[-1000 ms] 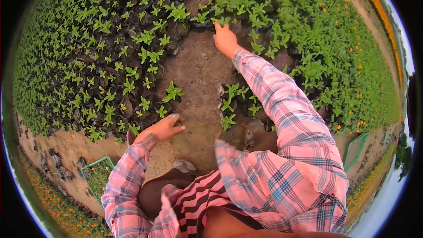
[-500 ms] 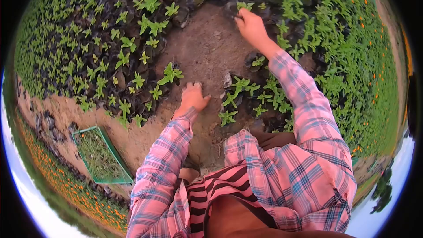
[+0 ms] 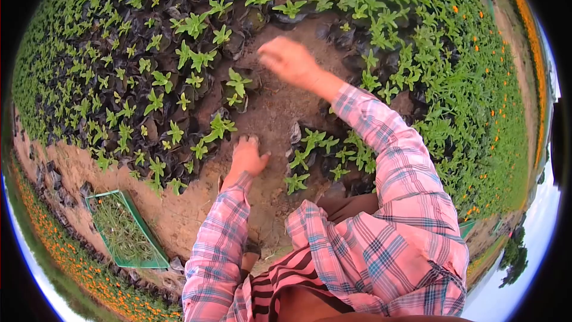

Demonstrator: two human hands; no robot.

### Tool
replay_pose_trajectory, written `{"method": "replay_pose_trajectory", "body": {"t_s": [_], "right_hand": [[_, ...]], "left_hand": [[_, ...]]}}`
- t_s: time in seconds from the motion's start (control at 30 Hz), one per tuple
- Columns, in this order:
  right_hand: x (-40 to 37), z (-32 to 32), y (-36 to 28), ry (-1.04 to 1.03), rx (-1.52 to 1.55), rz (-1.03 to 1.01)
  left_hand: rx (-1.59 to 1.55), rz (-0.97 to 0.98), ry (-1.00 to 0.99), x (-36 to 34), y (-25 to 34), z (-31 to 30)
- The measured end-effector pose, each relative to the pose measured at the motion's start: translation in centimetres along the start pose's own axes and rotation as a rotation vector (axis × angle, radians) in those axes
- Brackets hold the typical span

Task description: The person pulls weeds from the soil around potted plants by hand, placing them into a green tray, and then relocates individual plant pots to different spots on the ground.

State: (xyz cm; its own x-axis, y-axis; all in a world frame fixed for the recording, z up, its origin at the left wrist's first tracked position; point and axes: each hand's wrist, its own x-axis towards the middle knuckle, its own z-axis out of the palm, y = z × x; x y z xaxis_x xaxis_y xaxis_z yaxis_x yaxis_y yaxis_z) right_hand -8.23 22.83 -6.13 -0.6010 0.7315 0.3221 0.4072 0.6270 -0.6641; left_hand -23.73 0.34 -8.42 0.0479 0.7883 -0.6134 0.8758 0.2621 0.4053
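Bare soil (image 3: 280, 104) here: left hand (image 3: 247, 156) planted, thumb spread; right hand (image 3: 290, 62) blurred near a seedling (image 3: 238, 83), can't tell its grip!

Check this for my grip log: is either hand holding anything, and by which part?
Nothing appears held: the left hand is down at the bare soil, and the right hand, blurred above it, looks empty.

Seedling (image 3: 238, 82) | bright green, leaves spread | in dark bag (image 3: 241, 105) | just beside second green seedling (image 3: 220, 126)
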Motion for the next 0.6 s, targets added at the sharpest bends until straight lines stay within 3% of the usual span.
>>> {"method": "replay_pose_trajectory", "body": {"t_s": [0.13,0.33,0.37,0.6], "right_hand": [[1.5,-3.1,6.7,0.236,-0.156,0.378],[3.9,-2.2,9.8,0.208,-0.328,0.435],[4.1,-2.1,9.3,0.254,-0.348,0.346],[2.5,-3.2,3.6,0.367,-0.138,0.315]], "left_hand": [[0.059,0.008,0.016,0.0,0.5,-0.1],[0.066,-0.018,0.005,-0.2,0.8,-0.3],[0.081,-0.027,-0.025,0.0,0.7,-0.4],[0.079,0.056,0.023,0.1,0.2,0.2]]}}
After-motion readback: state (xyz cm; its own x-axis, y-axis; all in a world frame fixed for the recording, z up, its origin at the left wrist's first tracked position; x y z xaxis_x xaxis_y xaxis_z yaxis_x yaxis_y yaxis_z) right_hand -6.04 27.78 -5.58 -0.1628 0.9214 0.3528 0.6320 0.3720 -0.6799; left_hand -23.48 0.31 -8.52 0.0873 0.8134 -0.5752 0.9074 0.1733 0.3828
